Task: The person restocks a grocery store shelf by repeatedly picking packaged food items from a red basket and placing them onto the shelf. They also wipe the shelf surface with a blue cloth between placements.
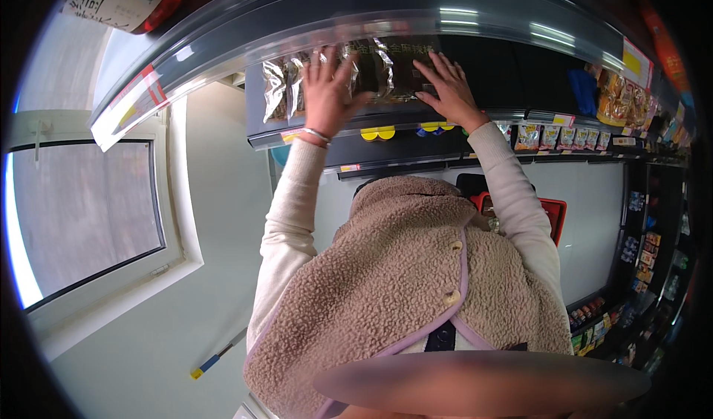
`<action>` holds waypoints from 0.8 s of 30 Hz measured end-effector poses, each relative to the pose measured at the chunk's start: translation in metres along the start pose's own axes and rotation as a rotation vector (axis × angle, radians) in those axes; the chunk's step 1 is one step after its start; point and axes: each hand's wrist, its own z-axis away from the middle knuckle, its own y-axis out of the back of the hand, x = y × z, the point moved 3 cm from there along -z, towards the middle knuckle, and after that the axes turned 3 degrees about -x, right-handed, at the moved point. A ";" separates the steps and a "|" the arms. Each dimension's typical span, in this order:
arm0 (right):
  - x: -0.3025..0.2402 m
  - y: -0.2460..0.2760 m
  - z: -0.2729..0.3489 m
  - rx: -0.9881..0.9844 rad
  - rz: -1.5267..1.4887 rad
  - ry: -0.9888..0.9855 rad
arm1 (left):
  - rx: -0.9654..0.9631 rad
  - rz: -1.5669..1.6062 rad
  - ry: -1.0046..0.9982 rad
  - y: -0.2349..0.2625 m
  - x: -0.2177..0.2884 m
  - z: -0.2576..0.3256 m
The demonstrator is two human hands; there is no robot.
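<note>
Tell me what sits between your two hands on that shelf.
Head view: dark clear-wrapped snack packs span the gap between the left hand and right hand.

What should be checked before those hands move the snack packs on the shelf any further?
1. Left hand flat on the clear packs: ok, palm and fingers rest on them.
2. Right hand on the dark pack: ok, fingers spread across it.
3. Firm grip on either pack: cannot tell, the fingers lie on top rather than around.
4. Packs sit back from the shelf edge: ok, none overhangs.
5. Room on the shelf to the right: cannot tell, that part is too dark.
6. Red basket out of the arms' way: ok, it sits lower down, beside the right sleeve.
</note>
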 end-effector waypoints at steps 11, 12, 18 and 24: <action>0.013 -0.006 0.016 0.020 -0.060 0.043 | -0.204 -0.020 -0.152 -0.051 0.051 -0.013; 0.016 -0.003 0.021 0.030 -0.061 0.040 | -0.217 -0.027 -0.150 -0.052 0.050 -0.012; 0.041 0.026 0.090 0.206 -0.334 -0.164 | -0.240 -0.047 -0.149 -0.053 0.051 -0.013; 0.075 -0.009 0.237 0.569 -0.649 -0.348 | -0.161 -0.035 -0.198 -0.047 0.078 -0.014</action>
